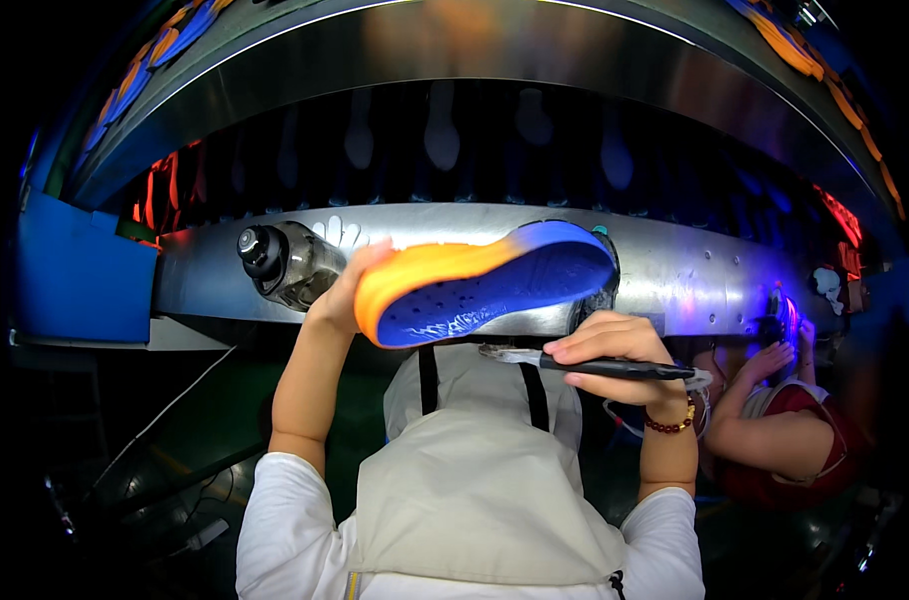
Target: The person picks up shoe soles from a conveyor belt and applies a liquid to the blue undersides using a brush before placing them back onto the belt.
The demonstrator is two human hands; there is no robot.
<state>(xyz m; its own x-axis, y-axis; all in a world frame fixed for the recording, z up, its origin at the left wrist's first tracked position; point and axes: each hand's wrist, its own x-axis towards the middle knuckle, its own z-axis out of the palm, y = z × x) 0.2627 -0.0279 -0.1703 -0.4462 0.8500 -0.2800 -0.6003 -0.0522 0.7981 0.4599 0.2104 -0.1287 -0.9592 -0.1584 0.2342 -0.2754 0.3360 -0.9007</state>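
Note:
My left hand [347, 285] grips an orange and blue foam shoe sole [565, 268] by its orange end, fingers behind it. The sole is tilted so that its blue, hollowed face shows, with whitish marks and small holes near the orange end. Below the sole's right half, my right hand [620, 350] is closed around the black handle of a slim brush [625, 369]. Its pale, thin tip points left, just under the sole and apart from it. Partly hidden behind the sole is a dark container [609, 292].
A metal ledge [675, 268] runs across in front of me. On it stands a dark bottle with a black cap [293, 268], beside a white glove [340, 232]. Beyond hang several dim soles [441, 130]. At right, a co-worker in red [790, 440] works under violet light.

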